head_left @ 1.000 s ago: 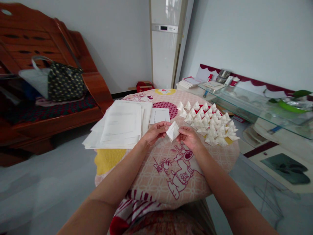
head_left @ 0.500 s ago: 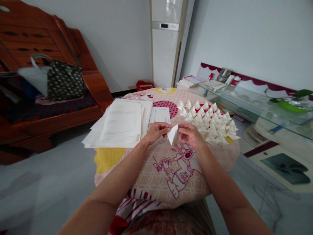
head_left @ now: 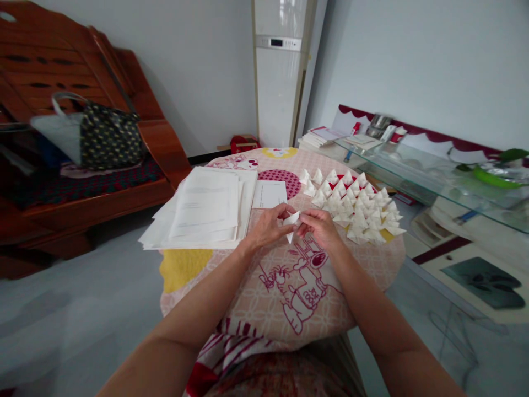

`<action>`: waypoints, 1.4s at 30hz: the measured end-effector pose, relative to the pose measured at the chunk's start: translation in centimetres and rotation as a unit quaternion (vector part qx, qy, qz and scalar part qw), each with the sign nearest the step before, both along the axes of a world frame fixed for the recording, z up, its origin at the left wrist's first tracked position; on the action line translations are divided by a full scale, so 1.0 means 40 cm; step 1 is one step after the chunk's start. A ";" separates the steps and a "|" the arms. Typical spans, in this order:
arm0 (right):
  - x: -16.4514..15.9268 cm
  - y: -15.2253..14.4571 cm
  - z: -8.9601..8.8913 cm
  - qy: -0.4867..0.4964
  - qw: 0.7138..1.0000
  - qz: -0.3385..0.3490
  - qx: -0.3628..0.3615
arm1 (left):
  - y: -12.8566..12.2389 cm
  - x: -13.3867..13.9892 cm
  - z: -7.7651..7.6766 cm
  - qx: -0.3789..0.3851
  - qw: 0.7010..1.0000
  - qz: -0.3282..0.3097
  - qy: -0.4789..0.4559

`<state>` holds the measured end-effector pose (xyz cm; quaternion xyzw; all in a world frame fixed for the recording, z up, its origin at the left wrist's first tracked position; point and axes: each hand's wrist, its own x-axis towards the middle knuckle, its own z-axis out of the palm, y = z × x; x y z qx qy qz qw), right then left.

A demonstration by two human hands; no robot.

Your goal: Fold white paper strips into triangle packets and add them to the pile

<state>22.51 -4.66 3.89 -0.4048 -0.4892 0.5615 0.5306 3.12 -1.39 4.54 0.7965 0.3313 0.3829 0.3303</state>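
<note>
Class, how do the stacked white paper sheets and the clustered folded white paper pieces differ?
The stacked white paper sheets lie flat; the clustered folded white paper pieces rise in points. The sheets are much larger than the pieces. The sheets sit at left, the pieces at right. Both rest on the pink patterned cloth.

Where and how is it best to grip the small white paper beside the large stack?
Probably pinch the small white paper by its right edge, coming from the right: it lies flat, its left edge crowded by the large stack, its right free.
</note>
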 end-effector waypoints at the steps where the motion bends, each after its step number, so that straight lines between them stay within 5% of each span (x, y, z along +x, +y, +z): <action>1: -0.001 0.000 -0.001 -0.001 1.000 -0.004 -0.001 | -0.003 0.003 -0.002 0.003 1.000 -0.004 -0.005; 22: -0.027 0.005 -0.012 -0.066 0.994 -0.085 0.017 | -0.022 0.019 -0.005 0.017 0.999 0.026 -0.030; 28: -0.030 0.008 -0.017 -0.067 0.993 -0.101 0.017 | -0.019 0.015 -0.002 -0.037 0.995 -0.023 -0.086; 42: -0.027 0.003 -0.012 -0.105 0.992 -0.054 0.039 | 0.002 0.018 -0.025 -0.100 0.988 -0.011 -0.118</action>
